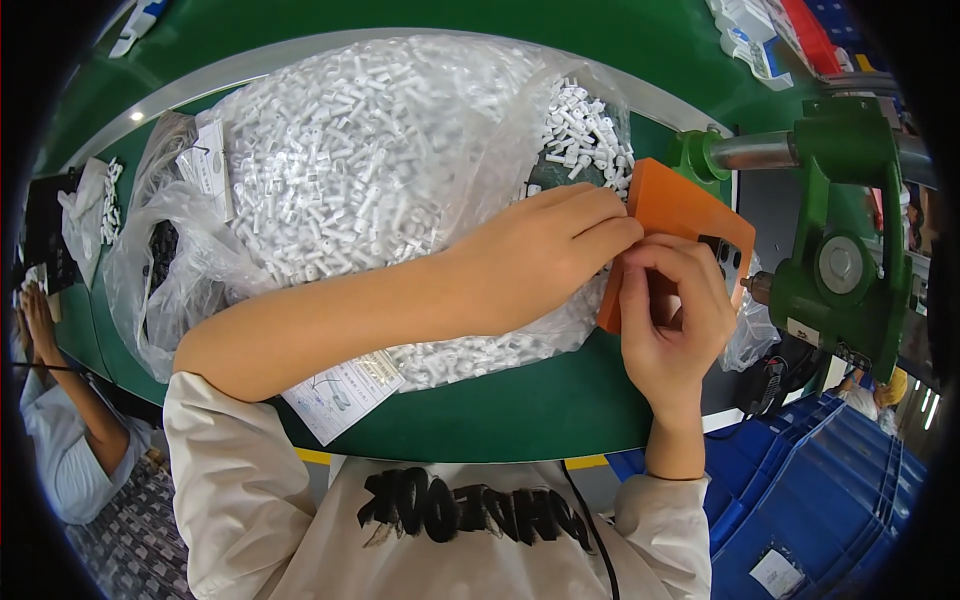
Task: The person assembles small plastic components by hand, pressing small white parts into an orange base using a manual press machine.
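My left hand [560,250] reaches across to the right over a large clear plastic bag [480,170]. Many small white plastic parts [345,170] fill this bag. Its fingertips come together with those of my right hand [685,305], which is bent in a pinch. Both hands meet in front of an orange slanted plate [680,205] that has a dark insert with openings on its right side. Whatever lies between my fingers is hidden. More loose white parts [580,125] show at the bag's open end, just beyond my left hand.
A green hand press [840,240] stands right of the orange plate. A paper tag [345,395] lies by the bag's near edge on the green table [500,415]. Blue crates [810,490] are at lower right. Another person's hands [38,320] are at far left.
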Demonstrator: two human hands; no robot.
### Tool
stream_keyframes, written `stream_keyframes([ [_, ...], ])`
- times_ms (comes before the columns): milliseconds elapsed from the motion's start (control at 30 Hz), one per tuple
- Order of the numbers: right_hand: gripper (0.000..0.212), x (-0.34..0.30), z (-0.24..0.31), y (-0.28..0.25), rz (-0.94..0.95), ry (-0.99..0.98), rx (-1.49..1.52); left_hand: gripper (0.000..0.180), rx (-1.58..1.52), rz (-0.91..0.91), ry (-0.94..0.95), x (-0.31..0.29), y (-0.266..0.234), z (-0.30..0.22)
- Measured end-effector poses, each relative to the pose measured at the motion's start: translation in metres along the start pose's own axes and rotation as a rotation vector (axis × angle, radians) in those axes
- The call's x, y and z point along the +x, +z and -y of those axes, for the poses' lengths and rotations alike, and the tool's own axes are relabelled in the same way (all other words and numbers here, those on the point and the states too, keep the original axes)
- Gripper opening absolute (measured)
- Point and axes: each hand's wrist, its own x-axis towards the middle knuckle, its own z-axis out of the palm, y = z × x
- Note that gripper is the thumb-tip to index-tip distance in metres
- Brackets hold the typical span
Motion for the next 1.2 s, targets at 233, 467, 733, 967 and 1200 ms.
stream_keyframes([
  [233, 0.022, -0.005, -0.001, 0.001, -0.008, 0.023, 0.003, 0.035, 0.065, 0.024, 0.077, 0.001, -0.003, 0.0],
  [467, 0.021, -0.004, -0.007, 0.003, -0.07, -0.144, -0.051, 0.033, 0.054, -0.006, 0.057, 0.001, -0.001, 0.002],
  [733, 0.019, -0.005, -0.006, 0.0, -0.073, -0.141, -0.071, 0.025, 0.008, 0.001, 0.002, 0.002, -0.004, 0.002],
  [967, 0.021, -0.005, -0.003, 0.0, -0.055, -0.104, -0.125, 0.018, -0.136, 0.013, -0.157, 0.004, -0.005, 0.001],
  [1200, 0.022, -0.006, -0.002, -0.001, -0.039, -0.102, -0.131, 0.017, -0.133, 0.043, -0.187, 0.005, -0.007, 0.001],
])
